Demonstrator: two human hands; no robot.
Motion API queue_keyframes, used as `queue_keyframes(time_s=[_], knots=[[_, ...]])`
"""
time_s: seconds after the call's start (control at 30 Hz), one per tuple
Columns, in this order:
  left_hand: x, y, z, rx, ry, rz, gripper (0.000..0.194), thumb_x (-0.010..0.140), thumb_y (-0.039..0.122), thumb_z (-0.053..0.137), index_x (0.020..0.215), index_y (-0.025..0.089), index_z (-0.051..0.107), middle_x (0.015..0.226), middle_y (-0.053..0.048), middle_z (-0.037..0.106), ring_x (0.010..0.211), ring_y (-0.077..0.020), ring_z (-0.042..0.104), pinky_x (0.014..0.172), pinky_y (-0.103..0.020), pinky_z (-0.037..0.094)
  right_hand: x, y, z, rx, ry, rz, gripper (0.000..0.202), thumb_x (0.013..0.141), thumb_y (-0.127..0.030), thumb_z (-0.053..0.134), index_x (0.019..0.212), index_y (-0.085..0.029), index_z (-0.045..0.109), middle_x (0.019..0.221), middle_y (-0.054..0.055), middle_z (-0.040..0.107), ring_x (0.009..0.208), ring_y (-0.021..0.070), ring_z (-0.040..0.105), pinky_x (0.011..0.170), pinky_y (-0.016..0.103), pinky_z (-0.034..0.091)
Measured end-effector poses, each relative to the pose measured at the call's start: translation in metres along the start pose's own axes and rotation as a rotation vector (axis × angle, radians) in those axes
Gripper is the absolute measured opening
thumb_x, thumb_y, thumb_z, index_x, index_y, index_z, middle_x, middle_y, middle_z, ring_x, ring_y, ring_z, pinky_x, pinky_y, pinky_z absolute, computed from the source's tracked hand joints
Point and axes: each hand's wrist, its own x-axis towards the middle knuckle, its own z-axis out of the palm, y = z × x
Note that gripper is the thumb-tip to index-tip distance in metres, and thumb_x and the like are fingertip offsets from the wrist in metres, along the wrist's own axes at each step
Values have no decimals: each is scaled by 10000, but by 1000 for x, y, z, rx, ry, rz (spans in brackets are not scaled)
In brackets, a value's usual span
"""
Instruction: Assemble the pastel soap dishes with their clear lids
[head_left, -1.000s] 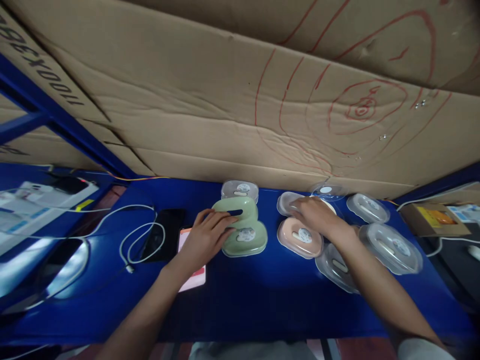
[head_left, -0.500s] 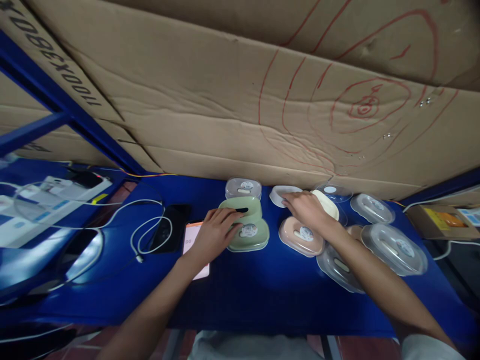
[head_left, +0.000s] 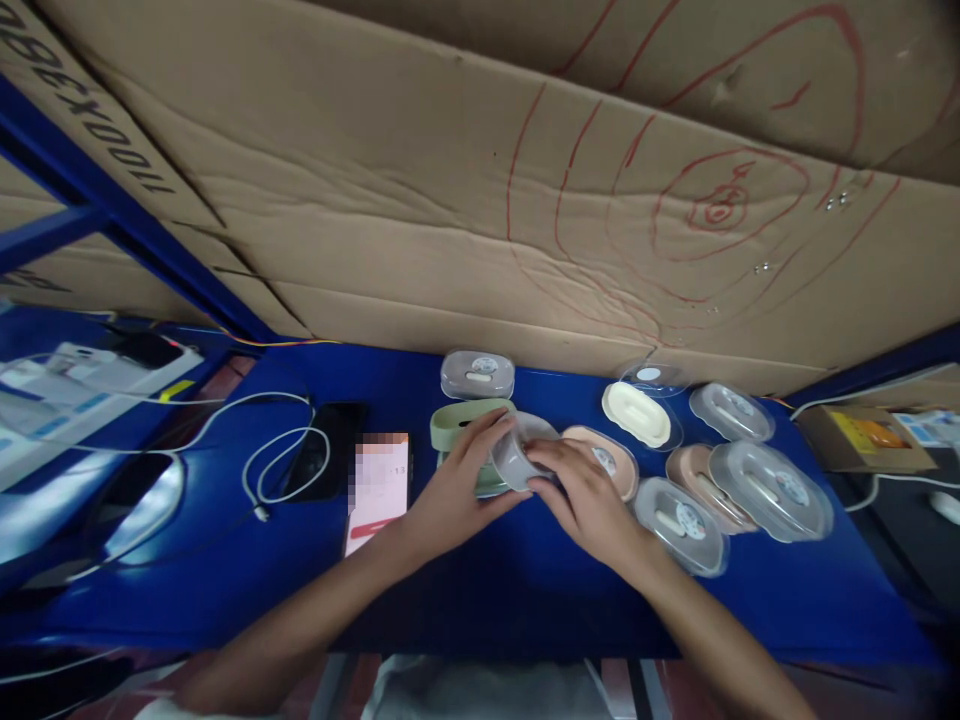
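Note:
Both my hands hold a pale grey oval plastic box (head_left: 512, 466), tilted over the table. My left hand (head_left: 465, 480) grips its left side, with the thumb below and the fingers along the upper edge. On the other side my right hand (head_left: 581, 490) has its fingers over the rim; what they touch inside is hidden. Behind my left hand stands a green oval box (head_left: 446, 428), and more green plastic shows under the held box. Partly covered by my right hand is a peach oval box with a clear lid (head_left: 619, 465).
A clear-lidded grey box (head_left: 478, 375) stands at the back. On the right are a cream tray (head_left: 636, 413) and several lidded boxes (head_left: 772, 490). A lit phone (head_left: 379, 490), a dark phone (head_left: 328, 455) and white cables (head_left: 281, 432) lie left. Cardboard (head_left: 375, 200) walls the back.
The grey box has been lifted from the back of the table and brought left and nearer by my right hand. My left hand has left the green box and taken hold of the grey one.

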Motion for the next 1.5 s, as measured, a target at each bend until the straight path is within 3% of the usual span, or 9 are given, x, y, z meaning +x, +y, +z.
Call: queue_keyframes(time_s=[0.13, 0.37, 0.47, 0.63, 0.73, 0.97, 1.1, 1.23, 1.5], knots=[[-4, 3, -2, -116, -30, -35, 787, 943, 312, 793, 1606, 341, 370, 1678, -146, 421, 1566, -341, 436, 1236, -545, 472, -10, 9, 8, 132, -64, 3, 456, 1062, -310, 640, 1512, -275, 572, 1402, 105, 720, 1308, 242, 684, 1098, 424, 573], [-36, 22, 8, -224, -15, -179, 866, 938, 389, 814, 1655, 408, 328, 1700, -120, 428, 1545, -375, 470, 1166, -587, 550, -31, -5, -3, 143, -54, -37, 469, 1067, -242, 609, 1531, -286, 551, 1343, 91, 749, 1225, 236, 720, 1074, 428, 586], [-62, 31, 23, -181, -4, -195, 968, 933, 423, 815, 1702, 404, 228, 1720, -134, 399, 1541, -382, 478, 1148, -589, 572, -54, -10, -11, 103, 1, 23, 464, 1061, -179, 577, 1509, -299, 550, 1290, 80, 766, 1182, 242, 734, 1041, 438, 593], [-110, 32, 45, 7, -72, -178, 949, 926, 328, 823, 1691, 394, 266, 1660, -131, 488, 1481, -339, 562, 1135, -530, 597, -101, -20, -17, 29, 154, 185, 498, 1024, -160, 594, 1488, -339, 582, 1218, 67, 787, 1117, 271, 761, 955, 431, 630], [-126, 28, 47, 136, -151, -167, 945, 922, 292, 814, 1693, 371, 274, 1634, -134, 525, 1476, -365, 559, 1131, -572, 588, -117, -28, -9, -31, 130, 183, 551, 1023, -152, 585, 1537, -347, 552, 1210, 63, 794, 1074, 268, 779, 931, 432, 639], [-128, 31, 38, 311, -99, 51, 754, 1005, 180, 644, 1677, 311, 328, 1770, -159, 281, 1610, -388, 355, 1216, -660, 467, -113, -43, 36, -112, 2, 66, 533, 1070, -162, 538, 1567, -354, 527, 1288, 49, 787, 1168, 249, 763, 1037, 461, 606], [-126, 24, 38, 372, -96, 116, 674, 1043, 244, 658, 1658, 284, 383, 1711, -143, 418, 1596, -347, 397, 1220, -586, 497, -102, -45, 52, -101, -158, -59, 443, 1083, -170, 526, 1510, -277, 580, 1362, 64, 754, 1304, 240, 697, 1117, 493, 585], [-126, 15, 36, 370, -121, 153, 655, 1086, 246, 589, 1686, 244, 329, 1621, -122, 552, 1548, -281, 485, 1245, -529, 491, -94, -43, 51, -168, -295, -180, 425, 1067, -128, 510, 1476, -196, 603, 1480, 99, 679, 1431, 261, 603, 1195, 553, 537], [-118, 9, 35, 333, -124, 179, 520, 1063, 180, 583, 1577, 180, 508, 1624, -132, 547, 1553, -297, 474, 1224, -534, 519, -104, -37, 57, -287, -161, -203, 412, 1010, -99, 611, 1420, -93, 652, 1391, 152, 730, 1324, 275, 688, 1149, 446, 598]])
